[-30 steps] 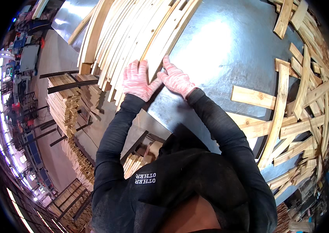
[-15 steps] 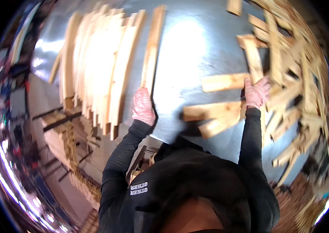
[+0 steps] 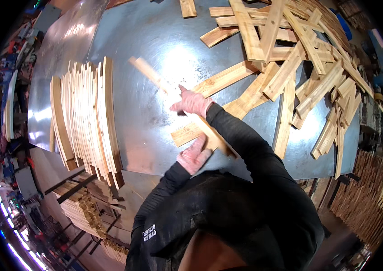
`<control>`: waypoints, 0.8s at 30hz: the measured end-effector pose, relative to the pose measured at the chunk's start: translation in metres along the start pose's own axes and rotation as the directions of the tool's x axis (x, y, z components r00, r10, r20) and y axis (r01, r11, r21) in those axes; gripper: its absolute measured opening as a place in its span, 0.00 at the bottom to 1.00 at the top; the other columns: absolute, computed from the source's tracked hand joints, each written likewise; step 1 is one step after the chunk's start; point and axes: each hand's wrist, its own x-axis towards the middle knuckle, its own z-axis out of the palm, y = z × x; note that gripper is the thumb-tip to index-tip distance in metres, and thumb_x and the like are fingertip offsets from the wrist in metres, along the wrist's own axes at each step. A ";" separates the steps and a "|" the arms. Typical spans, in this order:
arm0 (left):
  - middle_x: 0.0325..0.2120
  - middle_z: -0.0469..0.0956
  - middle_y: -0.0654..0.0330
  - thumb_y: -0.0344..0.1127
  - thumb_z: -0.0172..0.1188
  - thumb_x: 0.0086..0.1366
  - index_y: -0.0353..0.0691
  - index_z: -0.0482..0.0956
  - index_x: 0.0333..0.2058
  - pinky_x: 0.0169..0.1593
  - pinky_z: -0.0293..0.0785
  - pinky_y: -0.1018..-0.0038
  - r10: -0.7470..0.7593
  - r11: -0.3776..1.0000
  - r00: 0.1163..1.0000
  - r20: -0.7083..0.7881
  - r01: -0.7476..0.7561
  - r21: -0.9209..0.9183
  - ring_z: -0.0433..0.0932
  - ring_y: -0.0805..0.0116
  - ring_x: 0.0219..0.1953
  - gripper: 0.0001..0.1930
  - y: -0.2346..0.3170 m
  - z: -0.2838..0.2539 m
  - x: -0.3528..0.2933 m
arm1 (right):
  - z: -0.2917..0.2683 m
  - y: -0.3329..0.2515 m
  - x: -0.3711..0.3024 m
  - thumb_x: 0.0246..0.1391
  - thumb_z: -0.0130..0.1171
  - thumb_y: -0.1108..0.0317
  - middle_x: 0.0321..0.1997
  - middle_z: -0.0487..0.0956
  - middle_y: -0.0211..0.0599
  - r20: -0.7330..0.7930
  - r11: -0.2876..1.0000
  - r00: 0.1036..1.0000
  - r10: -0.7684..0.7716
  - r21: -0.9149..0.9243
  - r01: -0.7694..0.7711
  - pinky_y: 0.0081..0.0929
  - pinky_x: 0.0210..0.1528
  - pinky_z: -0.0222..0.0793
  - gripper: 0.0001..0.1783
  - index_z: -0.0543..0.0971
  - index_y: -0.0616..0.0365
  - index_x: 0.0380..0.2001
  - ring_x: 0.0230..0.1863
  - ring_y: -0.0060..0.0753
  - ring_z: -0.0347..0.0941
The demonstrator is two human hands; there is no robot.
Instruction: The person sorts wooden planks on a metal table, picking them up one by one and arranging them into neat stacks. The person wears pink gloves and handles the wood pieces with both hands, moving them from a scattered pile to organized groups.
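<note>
**Pale wood slats on a grey steel table**

Pale, rough-sawn wood fills most of the view. A large grey sheet-metal table [image 3: 146, 117] bears two groups of it: on the person's left, a tidy row of long thin wooden slats [image 3: 87, 113] standing on edge, packed side by side and reaching to the near rim of the table; on the right, a loose heap of short flat wooden boards [image 3: 300, 72] lying crosswise over one another in no order.

Between the two groups, both hands, in thin pink gloves, are on one long pale wooden slat [image 3: 155, 77]. It runs slantwise from the near middle of the table up and away to the left, and its far end is blurred. The right hand [image 3: 192, 103] is closed round the slat about midway along it, with one finger sticking up. The left hand [image 3: 194, 156] sits at the slat's near end, fingers bent over the wood; whether they close fully round it cannot be told. Just beside the left hand a short flat wooden board [image 3: 186, 134] lies on the metal, partly under the slat. Both arms are in black sleeves.

Below the near rim of the table, on the left, more stacked pale wood [image 3: 83, 212] shows on a lower level. To the far right, past the table's edge, a stack of darker brown wood pieces [image 3: 367, 189] stands.
</note>
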 end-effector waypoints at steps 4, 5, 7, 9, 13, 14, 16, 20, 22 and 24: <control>0.52 0.73 0.41 0.43 0.65 0.59 0.32 0.67 0.60 0.58 0.69 0.55 0.299 0.850 0.894 -0.335 -0.089 0.519 0.74 0.43 0.53 0.34 -0.014 -0.053 0.005 | -0.015 -0.051 -0.084 0.42 0.71 0.58 0.52 0.78 0.47 0.313 0.974 0.949 0.024 -0.223 0.049 0.30 0.56 0.69 0.53 0.56 0.59 0.69 0.51 0.37 0.75; 0.58 0.65 0.37 0.54 0.67 0.56 0.31 0.60 0.63 0.61 0.62 0.44 0.458 0.698 0.822 -0.338 -0.097 0.709 0.67 0.38 0.59 0.44 0.000 -0.075 0.022 | -0.019 -0.022 -0.088 0.43 0.70 0.55 0.51 0.79 0.45 0.376 0.990 0.924 -0.067 -0.091 0.109 0.30 0.54 0.70 0.49 0.60 0.58 0.67 0.50 0.37 0.76; 0.58 0.61 0.40 0.63 0.66 0.50 0.37 0.62 0.60 0.61 0.54 0.34 0.486 0.605 0.836 -0.254 -0.112 0.788 0.62 0.35 0.60 0.47 -0.002 -0.094 0.035 | -0.028 -0.026 -0.116 0.45 0.70 0.53 0.49 0.79 0.45 0.572 0.991 0.820 -0.011 -0.105 0.087 0.30 0.52 0.70 0.43 0.66 0.57 0.63 0.49 0.36 0.76; 0.55 0.63 0.41 0.58 0.71 0.42 0.43 0.66 0.56 0.61 0.55 0.36 0.415 0.537 0.910 0.000 -0.245 0.807 0.64 0.37 0.57 0.45 0.007 -0.094 0.035 | -0.029 -0.016 -0.136 0.49 0.67 0.50 0.48 0.79 0.43 0.575 0.959 0.813 0.097 -0.273 0.078 0.30 0.51 0.70 0.36 0.71 0.57 0.58 0.47 0.34 0.75; 0.52 0.69 0.44 0.37 0.65 0.44 0.44 0.69 0.55 0.59 0.64 0.43 0.449 0.507 0.892 0.044 -0.295 0.810 0.69 0.40 0.55 0.34 -0.029 -0.057 0.016 | -0.045 0.006 -0.186 0.56 0.59 0.43 0.47 0.80 0.42 0.594 0.973 0.798 0.101 -0.227 0.046 0.30 0.51 0.70 0.35 0.73 0.61 0.55 0.48 0.33 0.75; 0.51 0.70 0.45 0.36 0.63 0.46 0.44 0.69 0.55 0.59 0.65 0.46 0.425 0.549 0.902 0.072 -0.320 0.772 0.70 0.41 0.54 0.33 -0.029 -0.049 0.015 | -0.044 0.000 -0.211 0.58 0.54 0.38 0.43 0.80 0.46 0.528 0.996 0.849 -0.020 -0.067 0.066 0.33 0.47 0.71 0.34 0.77 0.61 0.49 0.39 0.39 0.76; 0.45 0.75 0.53 0.37 0.60 0.48 0.43 0.72 0.51 0.56 0.69 0.56 0.422 0.554 0.899 0.114 -0.356 0.752 0.74 0.51 0.50 0.27 -0.015 -0.039 0.010 | -0.036 0.049 -0.223 0.60 0.52 0.38 0.44 0.80 0.46 0.601 0.684 0.714 -0.359 -0.351 0.640 0.34 0.49 0.70 0.34 0.76 0.61 0.50 0.42 0.39 0.75; 0.42 0.76 0.61 0.43 0.65 0.41 0.47 0.74 0.48 0.50 0.72 0.61 0.452 0.471 0.879 0.154 -0.382 0.795 0.76 0.60 0.44 0.31 0.020 -0.076 0.001 | -0.081 -0.046 -0.253 0.61 0.50 0.37 0.45 0.79 0.45 0.471 0.874 0.831 0.295 -0.484 -0.035 0.30 0.43 0.74 0.36 0.74 0.61 0.53 0.45 0.32 0.75; 0.38 0.75 0.63 0.47 0.69 0.32 0.49 0.76 0.46 0.56 0.65 0.55 0.354 0.426 0.921 0.161 -0.312 0.849 0.76 0.61 0.42 0.35 0.028 -0.115 -0.018 | -0.134 -0.009 -0.233 0.58 0.53 0.36 0.42 0.80 0.43 0.406 0.905 0.901 0.150 -0.423 0.041 0.25 0.37 0.75 0.38 0.74 0.64 0.51 0.42 0.27 0.76; 0.36 0.74 0.60 0.51 0.73 0.36 0.47 0.75 0.45 0.56 0.66 0.53 0.304 0.438 0.952 0.038 -0.175 0.882 0.76 0.59 0.41 0.35 0.011 -0.152 -0.049 | -0.179 -0.013 -0.229 0.57 0.56 0.38 0.33 0.78 0.38 0.016 0.954 0.994 0.108 -0.283 -0.099 0.22 0.32 0.75 0.34 0.75 0.64 0.44 0.32 0.24 0.75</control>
